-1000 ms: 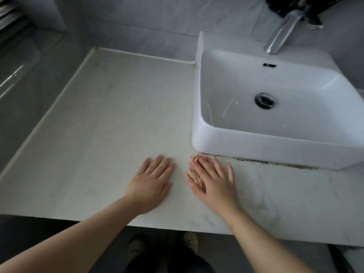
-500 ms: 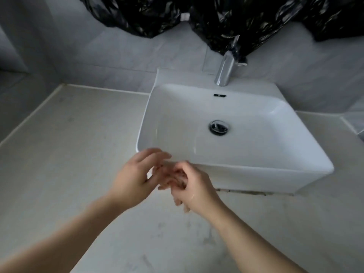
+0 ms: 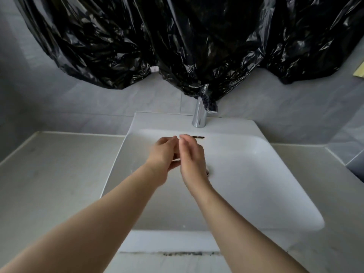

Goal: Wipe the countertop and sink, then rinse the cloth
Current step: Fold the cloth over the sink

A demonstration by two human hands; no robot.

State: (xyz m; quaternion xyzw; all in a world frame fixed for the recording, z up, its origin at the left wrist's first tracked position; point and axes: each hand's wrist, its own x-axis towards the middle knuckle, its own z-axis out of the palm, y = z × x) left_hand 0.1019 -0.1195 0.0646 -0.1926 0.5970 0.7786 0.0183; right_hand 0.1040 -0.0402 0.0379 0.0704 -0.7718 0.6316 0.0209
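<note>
Tabletop point(image 3: 49, 174) at 9 and 3 o'clock. Sink point(image 3: 256, 184) centre. Left hand point(image 3: 162, 156) and right hand point(image 3: 192, 158) are pressed together above the basin, blurred. The cloth is presumably between them, not visible, so grip cannot be told. Faucet point(image 3: 200, 115) at 12 o'clock, no water seen. Judgement: rinse step. Bring cloth under spout, open tap, squeeze repeatedly, keep drips inside basin.

Crumpled black plastic sheeting point(image 3: 197, 36) covers the upper field from 10 o'clock to 2 o'clock and hangs in front of the grey tiled wall point(image 3: 78, 107). A small white label point(image 3: 154, 69) sits near its lower edge at 11 o'clock. A chrome faucet point(image 3: 199, 115) stands at 12 o'clock, its top touching the sheeting. A yellowish object point(image 3: 360, 71), cut off, shows at the 2 o'clock edge. A dark residue line point(image 3: 187, 253) runs crosswise at 6 o'clock.
</note>
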